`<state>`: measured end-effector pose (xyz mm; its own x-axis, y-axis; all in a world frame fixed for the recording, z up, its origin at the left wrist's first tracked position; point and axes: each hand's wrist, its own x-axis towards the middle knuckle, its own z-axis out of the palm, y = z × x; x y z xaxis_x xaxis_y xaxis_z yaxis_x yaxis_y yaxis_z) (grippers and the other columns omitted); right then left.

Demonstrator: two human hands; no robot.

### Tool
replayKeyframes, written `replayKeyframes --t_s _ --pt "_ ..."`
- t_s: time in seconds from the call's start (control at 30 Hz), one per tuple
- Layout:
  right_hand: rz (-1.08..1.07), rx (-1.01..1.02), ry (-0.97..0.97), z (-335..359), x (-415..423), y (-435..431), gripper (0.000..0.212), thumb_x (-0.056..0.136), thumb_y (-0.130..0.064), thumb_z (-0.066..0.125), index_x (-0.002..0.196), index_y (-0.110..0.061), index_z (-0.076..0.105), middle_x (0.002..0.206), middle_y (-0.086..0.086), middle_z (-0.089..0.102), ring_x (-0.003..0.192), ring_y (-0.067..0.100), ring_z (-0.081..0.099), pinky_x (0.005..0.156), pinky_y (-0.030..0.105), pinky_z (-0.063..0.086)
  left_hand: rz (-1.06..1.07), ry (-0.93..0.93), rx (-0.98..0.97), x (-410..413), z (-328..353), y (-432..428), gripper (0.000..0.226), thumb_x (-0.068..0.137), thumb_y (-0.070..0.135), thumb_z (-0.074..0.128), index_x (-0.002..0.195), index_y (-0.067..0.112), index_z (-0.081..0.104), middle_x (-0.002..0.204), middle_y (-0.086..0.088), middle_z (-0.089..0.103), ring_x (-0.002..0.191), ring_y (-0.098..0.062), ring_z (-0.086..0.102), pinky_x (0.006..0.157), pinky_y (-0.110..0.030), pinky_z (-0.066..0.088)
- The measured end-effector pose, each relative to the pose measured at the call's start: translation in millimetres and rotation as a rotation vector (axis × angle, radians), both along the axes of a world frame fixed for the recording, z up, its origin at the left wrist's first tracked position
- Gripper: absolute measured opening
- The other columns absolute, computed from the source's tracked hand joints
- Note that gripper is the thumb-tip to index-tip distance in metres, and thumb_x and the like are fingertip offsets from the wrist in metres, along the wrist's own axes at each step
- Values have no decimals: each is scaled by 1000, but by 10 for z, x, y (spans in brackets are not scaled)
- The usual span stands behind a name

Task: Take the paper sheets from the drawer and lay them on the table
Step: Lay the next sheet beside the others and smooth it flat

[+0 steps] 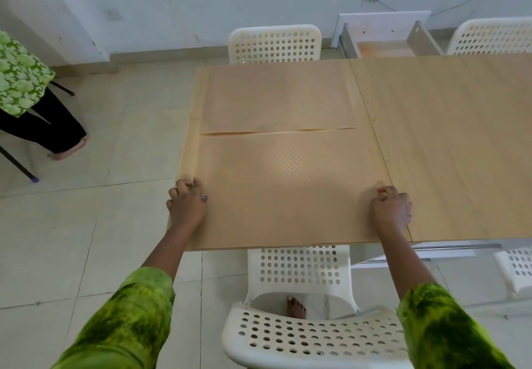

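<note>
Item 1, counter (446, 138): pale wood top, its left end in front of me and the bare stretch running off to my right. Item 2, near sheet (288, 190): brown paper lying flat on the counter's left end, directly ahead of me; its long axis runs left to right across my body and its short sides sit under my 2 hands, so both are equally near it. Item 3, far sheet (276, 98): same brown paper, flat, just beyond the near sheet and parallel to it, long axis also left to right; the 2 sheets meet edge to edge, with a thin sliver of counter showing along part of the seam. Item 4, near chair (302, 337): white perforated plastic, between me and the counter. Item 5, drawer (385, 37): pulled open on the counter's far side, well apart from my hands and ahead to my right; its floor shows an orange-brown tone, and I cannot tell whether that is another sheet. Item 6, left hand (187, 204): at the near sheet's left edge, fingers curled, apparently pinching the paper. Item 7, right hand (391, 210): at the near sheet's right edge, fingers curled the same way on the paper. Judgement: the next move hinges on the drawer, nearer my right hand.
</note>
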<state>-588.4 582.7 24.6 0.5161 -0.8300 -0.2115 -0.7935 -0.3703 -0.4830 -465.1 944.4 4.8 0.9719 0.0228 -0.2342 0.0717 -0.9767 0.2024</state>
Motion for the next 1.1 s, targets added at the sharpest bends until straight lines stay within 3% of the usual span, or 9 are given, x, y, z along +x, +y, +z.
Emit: replayKeyframes --t_s 0.53,0.63,0.7,0.8,0.93,1.1 --pt "-7 -6 21 12 20 12 36 90 -14 44 125 -9 50 128 20 44 122 36 37 103 45 29 -77 -8 42 61 57 38 48 96 30 39 140 13 35 137 -12 31 119 -33 33 100 -43 31" --pt "-19 -32 20 52 93 85 38 88 -11 43 125 -8 50 130 20 44 124 36 36 103 46 30 -42 -101 -4 67 118 -87 41 92 25 47 128 7 45 142 -14 29 122 -35 32 100 -44 32" --pt "5 -51 25 86 201 172 41 85 -9 44 125 -8 50 132 19 43 125 36 35 102 44 31 -62 -153 -33 99 170 -236 47 90 23 50 132 6 41 149 -14 22 130 -36 27 104 -44 31" --pt "139 -46 -10 127 505 346 40 84 -11 48 124 -7 50 129 19 46 122 35 37 98 41 34 -200 -181 -104 244 194 -543 55 91 23 51 140 3 34 156 -17 12 142 -36 13 114 -41 19" --pt "408 -63 -30 110 1041 661 42 86 -17 49 127 -11 50 134 14 46 125 31 37 99 40 34 -386 -46 -96 511 138 -970 60 98 33 35 148 7 16 159 -12 -7 147 -25 -9 118 -34 0" --pt "790 -153 27 -32 1579 995 55 93 -28 39 145 -23 25 157 1 18 144 19 15 115 38 12 -489 93 -10 744 -38 -1193 62 97 48 22 150 23 0 159 -1 -15 145 -22 -18 117 -47 -8"
